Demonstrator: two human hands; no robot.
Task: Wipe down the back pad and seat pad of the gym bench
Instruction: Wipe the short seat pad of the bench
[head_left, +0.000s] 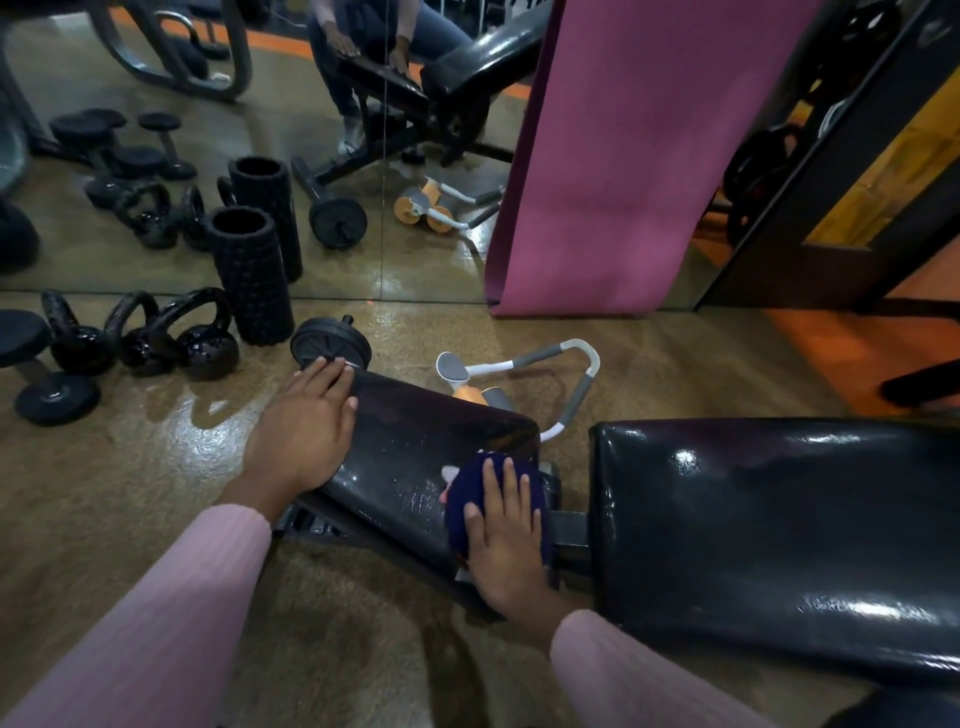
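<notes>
Pink sleeves (156, 623) cover both my forearms, which reach in from the bottom edge. My right hand (511, 540) lies flat, fingers straight and spread, pressing a dark blue cloth (467, 499) onto the near right end of the seat pad (415, 457), close to the gap where the frame (569, 535) shows. My left hand (306, 431) rests open on the pad's left edge, fingers straight and pointing away from me, gripping nothing. The seat pad is black, glossy and tilted, running from lower right toward upper left. To its right, apart from it across the gap, lies the larger back pad (779, 519), also black and shiny, reaching to the right edge. Beyond the seat pad on the brown floor (156, 457) sits a white, grey and orange ab roller (519, 369), partly hidden by the pad. Just past my left fingertips is a black wheel (330, 345). Further left stand a foam roller (252, 275), kettlebells (171, 338) and a dumbbell (36, 364). Behind these a wall mirror (260, 104) shows the bench and my hands, with a pink mat (634, 156) leaning against it.
</notes>
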